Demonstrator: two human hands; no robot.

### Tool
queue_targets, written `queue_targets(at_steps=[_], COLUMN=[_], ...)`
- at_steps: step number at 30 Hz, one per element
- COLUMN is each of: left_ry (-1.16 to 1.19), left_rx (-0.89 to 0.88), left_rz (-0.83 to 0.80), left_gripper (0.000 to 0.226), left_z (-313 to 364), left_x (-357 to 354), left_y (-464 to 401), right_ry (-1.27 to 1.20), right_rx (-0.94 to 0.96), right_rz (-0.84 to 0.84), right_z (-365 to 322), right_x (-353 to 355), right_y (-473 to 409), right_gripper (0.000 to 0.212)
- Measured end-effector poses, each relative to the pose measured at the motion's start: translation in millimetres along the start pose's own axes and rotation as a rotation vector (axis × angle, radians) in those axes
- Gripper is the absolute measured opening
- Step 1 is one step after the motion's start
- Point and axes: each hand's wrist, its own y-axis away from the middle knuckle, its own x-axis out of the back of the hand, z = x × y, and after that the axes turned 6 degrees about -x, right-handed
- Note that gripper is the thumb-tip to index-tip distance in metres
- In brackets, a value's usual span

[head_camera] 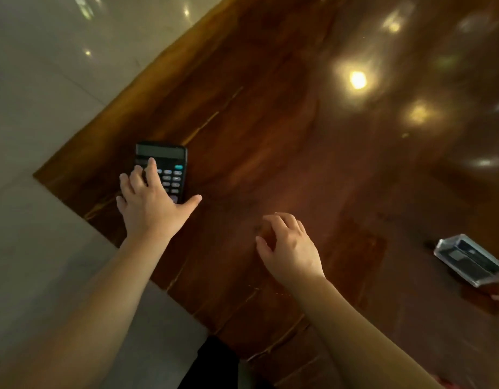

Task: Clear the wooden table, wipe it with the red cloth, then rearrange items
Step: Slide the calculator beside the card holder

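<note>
A black calculator lies near the left corner of the glossy wooden table. My left hand rests flat on the calculator's lower left part, fingers spread over the keys and thumb stretched to the right on the wood. My right hand hovers over the table's middle with fingers loosely curled and nothing in it. The red cloth is not in sight.
A clear plastic case with something dark inside lies near the right edge of the view. The table's corner points left over a pale tiled floor. Ceiling lights glare on the far tabletop.
</note>
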Motion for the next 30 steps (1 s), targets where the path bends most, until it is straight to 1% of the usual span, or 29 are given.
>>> queue_targets(at_steps=[7, 10, 14, 19, 25, 30], left_ry=[0.065, 0.076, 0.024, 0.016, 0.064, 0.103], left_rx=[0.106, 0.103, 0.061, 0.079, 0.047, -0.041], left_rz=[-0.042, -0.049, -0.06, -0.094, -0.102, -0.07], left_gripper=[0.129, 0.13, 0.129, 0.13, 0.128, 0.127], left_z=[-30, -35, -37, -33, -7, 45], left_x=[-8, -11, -11, -9, -5, -8], left_y=[-24, -32, -37, -42, -35, -23], right_ry=[0.018, 0.032, 0.038, 0.028, 0.008, 0.017], right_rx=[0.031, 0.035, 0.024, -0.001, -0.059, -0.11], right_rz=[-0.032, -0.032, -0.04, -0.035, 0.012, 0.058], right_z=[-27, -36, -42, -41, -22, 8], right_x=[-24, -32, -37, -35, -19, -2], right_y=[-8, -12, -13, -12, -4, 10], right_gripper=[0.044, 0.045, 0.045, 0.045, 0.044, 0.045])
